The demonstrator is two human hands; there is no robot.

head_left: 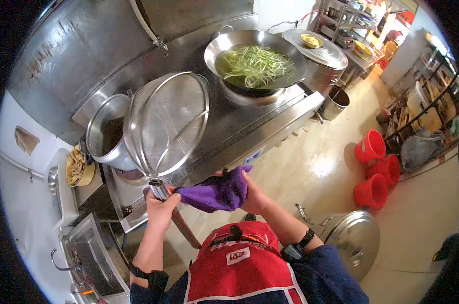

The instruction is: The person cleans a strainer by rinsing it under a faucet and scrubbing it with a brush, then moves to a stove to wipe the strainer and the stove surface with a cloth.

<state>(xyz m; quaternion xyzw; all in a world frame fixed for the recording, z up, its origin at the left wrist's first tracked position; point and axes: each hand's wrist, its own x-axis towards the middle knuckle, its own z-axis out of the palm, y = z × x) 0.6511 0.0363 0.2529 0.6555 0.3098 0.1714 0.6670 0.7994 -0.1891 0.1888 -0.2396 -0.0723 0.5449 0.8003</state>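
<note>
My left hand (pixel 161 206) is wrapped round the metal neck of a large wire-mesh strainer (pixel 171 121), whose round basket leans over the stove beside a tall pot. The strainer's wooden handle (pixel 185 229) points down toward my red apron. A purple cloth (pixel 216 193) stretches between my two hands, one end against my left hand's fingers. The other end is gripped by my right hand (pixel 253 195). Beyond the strainer, a wide wok (pixel 298 63) on the burner holds green shredded vegetable strips (pixel 257 65) in liquid.
A tall pot (pixel 122 159) stands left of the strainer, near a yellow bowl (pixel 87 175) and a sink (pixel 92 243). Behind right is a lidded steel pot (pixel 323 78). Red buckets (pixel 370 146) and a round metal lid (pixel 353 243) are at the right.
</note>
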